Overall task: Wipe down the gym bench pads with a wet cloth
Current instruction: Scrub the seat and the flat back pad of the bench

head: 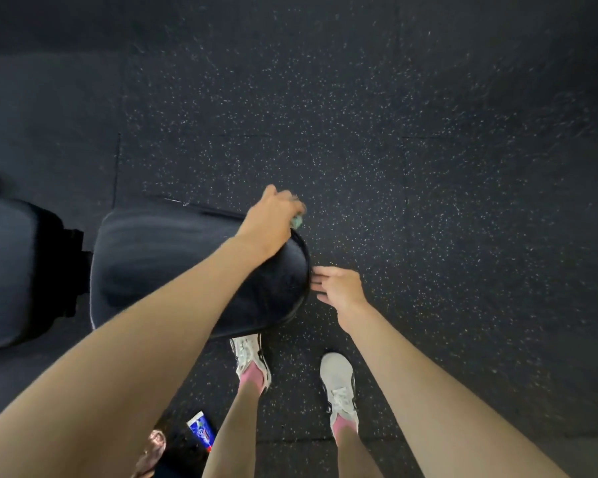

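- Centre of frame: your left hand [271,219] bunches the green cloth [297,220] at the far corner of the black seat pad [187,263], fingers curled round it.
- Your right hand [340,288] hovers at the pad's rounded end, fingers straight and slightly apart; whether they touch it cannot be told.
- The cloth looks limp and light; hold it wadded against the palm.
- The pad's smooth cover likely turns slick when wet; a second pad [4,270] sits at the left edge.

Quick count: two bench pads [173,263], one green cloth [297,220], two grips (left grip [270,219], right grip [340,288]), two white sneakers [339,384], two pink socks [252,372], one blue packet [202,431] lower left, plus one pinkish thing [152,450] beside it.
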`<state>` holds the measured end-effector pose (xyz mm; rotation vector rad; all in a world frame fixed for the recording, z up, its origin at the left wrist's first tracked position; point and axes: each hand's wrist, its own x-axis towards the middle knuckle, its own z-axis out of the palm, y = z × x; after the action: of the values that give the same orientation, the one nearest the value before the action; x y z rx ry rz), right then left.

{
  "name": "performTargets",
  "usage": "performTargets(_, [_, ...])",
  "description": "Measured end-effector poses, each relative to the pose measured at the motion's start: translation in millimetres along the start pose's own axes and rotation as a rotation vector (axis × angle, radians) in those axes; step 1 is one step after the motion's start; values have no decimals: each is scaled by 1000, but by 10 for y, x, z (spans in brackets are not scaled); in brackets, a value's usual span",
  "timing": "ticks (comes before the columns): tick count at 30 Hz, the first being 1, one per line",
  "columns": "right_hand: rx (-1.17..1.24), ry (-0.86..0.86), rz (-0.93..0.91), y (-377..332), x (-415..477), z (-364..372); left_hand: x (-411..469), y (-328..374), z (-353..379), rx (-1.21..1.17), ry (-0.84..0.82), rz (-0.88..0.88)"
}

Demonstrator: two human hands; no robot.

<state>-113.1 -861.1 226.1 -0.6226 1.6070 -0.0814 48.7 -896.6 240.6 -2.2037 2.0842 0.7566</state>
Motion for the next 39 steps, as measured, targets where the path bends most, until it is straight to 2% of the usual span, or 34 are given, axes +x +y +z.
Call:
performTargets(5, [108,31,62,3,-53,-25,-175,237,249,135,-43,102])
performTargets(10, [58,53,23,2,-86,-61,-577,450,434,494,-178,546])
performTargets(13, [-68,78,-20,28,-94,-100,-762,481,488,583,-217,562])
performTargets(17, [-94,10,-31,95,-166,-139,-1065,405,517,580,-194,681])
performTargets(20, [-110,-59,-42,145,-204,-136,-1501,309,657,576,-320,625])
performTargets(23, [-168,-72,-82,182,-173,-160,-1894,147,815,591,-465,341])
performTargets(25, [-196,-46,-100,195,-114,-208,-1932,176,840,505,-310,255])
performTargets(28, [-189,-10,-91,235,-89,-276,-1719,421,968,222,195,230])
performTargets(30, [-182,-15,-101,275,-136,-282,-1496,646,1024,69,375,132])
performTargets(33, [-168,-28,-129,318,-199,-237,-1275,819,1068,11,432,-3])
performTargets(39, [-97,-50,-142,545,-262,-18,-1411,676,1242,53,509,63])
